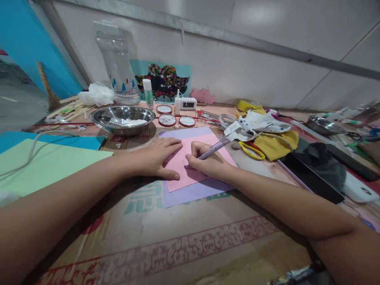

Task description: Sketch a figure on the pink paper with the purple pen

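— Cardboard covers the whole worktop (184,237), printed side up, with a grey wall right behind the clutter. What can't you see from there?

— The pen (214,147) tip. The right hand (209,162) is closed around the pen and its fingers curl over the point, so any mark on the pink sheet (181,166) is hidden. The left hand (154,158) lies flat and open on that sheet's left edge, holding nothing.

— And the pink sheet sits where?

— On a purple sheet (192,192), near the middle of the table, between both hands. The purple one shows at the top and bottom only.

— Anything else hard to read?

— The yellow scissors (251,151) are half under cloth; the right edge is blurred.

— Room to move?

— Bare cardboard toward the near edge. Beyond the sheets stands a steel bowl (121,118) and three round lids (175,118), close by. A green sheet (50,162) lies to the left, cut off by the forearm.
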`<state>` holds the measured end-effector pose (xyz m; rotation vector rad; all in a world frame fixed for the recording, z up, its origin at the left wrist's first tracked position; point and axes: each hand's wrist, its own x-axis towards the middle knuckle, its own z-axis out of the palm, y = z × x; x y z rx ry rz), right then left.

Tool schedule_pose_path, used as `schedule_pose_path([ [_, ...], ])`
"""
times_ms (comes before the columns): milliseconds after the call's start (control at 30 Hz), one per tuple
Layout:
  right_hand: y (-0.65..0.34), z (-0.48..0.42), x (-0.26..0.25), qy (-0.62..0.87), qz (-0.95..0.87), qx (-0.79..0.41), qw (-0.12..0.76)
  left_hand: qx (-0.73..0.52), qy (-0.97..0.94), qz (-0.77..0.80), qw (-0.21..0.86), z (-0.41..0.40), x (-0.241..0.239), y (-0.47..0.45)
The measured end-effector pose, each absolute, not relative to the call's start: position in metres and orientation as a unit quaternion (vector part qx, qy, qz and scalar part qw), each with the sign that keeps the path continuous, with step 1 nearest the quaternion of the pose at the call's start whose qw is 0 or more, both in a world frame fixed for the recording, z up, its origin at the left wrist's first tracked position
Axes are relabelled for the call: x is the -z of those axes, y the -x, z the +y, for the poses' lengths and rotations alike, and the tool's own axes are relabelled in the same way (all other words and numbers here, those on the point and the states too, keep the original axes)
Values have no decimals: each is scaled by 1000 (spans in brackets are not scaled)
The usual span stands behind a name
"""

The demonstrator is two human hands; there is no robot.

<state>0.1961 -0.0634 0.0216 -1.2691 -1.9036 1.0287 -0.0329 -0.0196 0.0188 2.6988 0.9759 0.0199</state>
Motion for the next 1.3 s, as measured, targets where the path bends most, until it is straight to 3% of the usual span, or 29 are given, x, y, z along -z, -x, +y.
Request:
schedule_pose_path([
  [1133, -197, -63, -21, 465, -714, -427, 302, 2, -926, 351, 142, -21, -22, 31],
  [1300, -202, -67, -27, 478, -693, -389, 374, 18, -925, 351, 141, -21, -23, 31],
])
